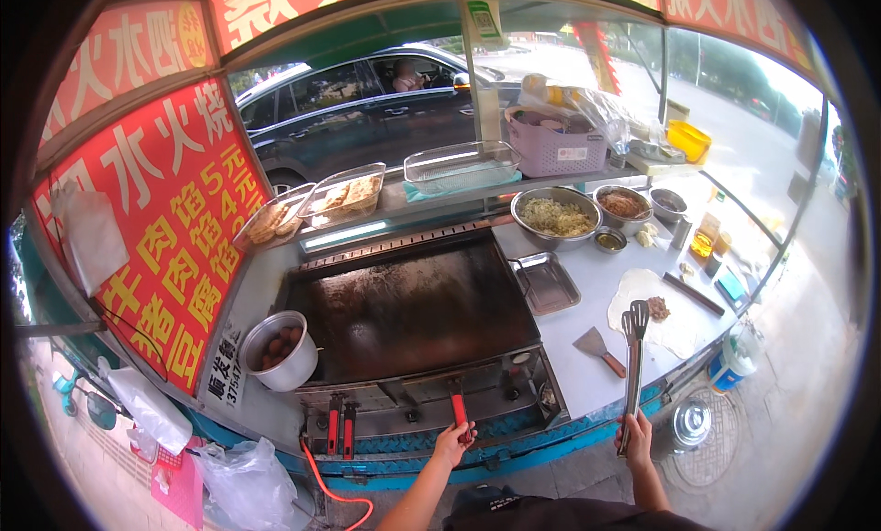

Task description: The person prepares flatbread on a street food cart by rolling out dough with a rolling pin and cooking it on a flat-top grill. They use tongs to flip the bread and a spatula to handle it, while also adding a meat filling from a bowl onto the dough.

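My left hand (452,443) is closed around the end of a red handle (459,407) that sticks out from the front of the griddle stove. Above it lies the wide dark griddle (418,311), its browned surface bearing no food. In my right hand (635,435) is a pair of metal tongs (633,370), held upright with the slotted head over the white worktop (578,384). Beside the tongs rests a scraper (599,351) with a wooden handle. Just beyond their head a thin sheet of dough (633,297) lies flat, with a small heap of brown filling (658,309) on it.
A pot of brown eggs (279,350) stands left of the griddle. Right of it are a steel tray (548,283), a bowl of shredded vegetable (555,217), a bowl of brown filling (622,206) and a rolling pin (694,293). Flatbreads (347,197) sit in wire baskets on the shelf.
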Tool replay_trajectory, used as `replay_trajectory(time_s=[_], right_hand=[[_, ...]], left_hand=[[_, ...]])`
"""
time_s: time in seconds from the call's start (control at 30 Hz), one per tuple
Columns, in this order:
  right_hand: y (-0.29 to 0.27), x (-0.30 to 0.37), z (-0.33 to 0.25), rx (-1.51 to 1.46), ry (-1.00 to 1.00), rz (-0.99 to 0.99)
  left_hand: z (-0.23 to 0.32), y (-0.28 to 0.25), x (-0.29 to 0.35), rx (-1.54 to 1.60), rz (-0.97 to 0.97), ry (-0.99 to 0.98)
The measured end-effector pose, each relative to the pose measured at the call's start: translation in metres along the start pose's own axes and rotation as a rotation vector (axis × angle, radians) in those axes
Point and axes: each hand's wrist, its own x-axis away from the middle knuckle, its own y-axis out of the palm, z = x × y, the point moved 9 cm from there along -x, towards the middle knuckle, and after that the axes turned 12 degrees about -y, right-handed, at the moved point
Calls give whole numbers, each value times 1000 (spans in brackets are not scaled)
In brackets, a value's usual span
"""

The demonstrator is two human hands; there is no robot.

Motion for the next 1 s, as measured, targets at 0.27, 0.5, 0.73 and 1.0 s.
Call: replay_trajectory(time_s=[0.27, 0.5, 0.73, 1.0], right_hand=[[-58, 38, -2, -108, -4, 96], [-87, 51, 20, -93, 57, 157], [-99, 39, 40, 148, 0, 156], [-86, 25, 34, 481, 168, 43]], left_hand=[[-2, 5, 10, -83, 55, 14], [-4, 1, 2, -79, 46, 27], [-6, 3, 2, -68, 71, 43], [-4, 1, 8, -56, 99, 51]])
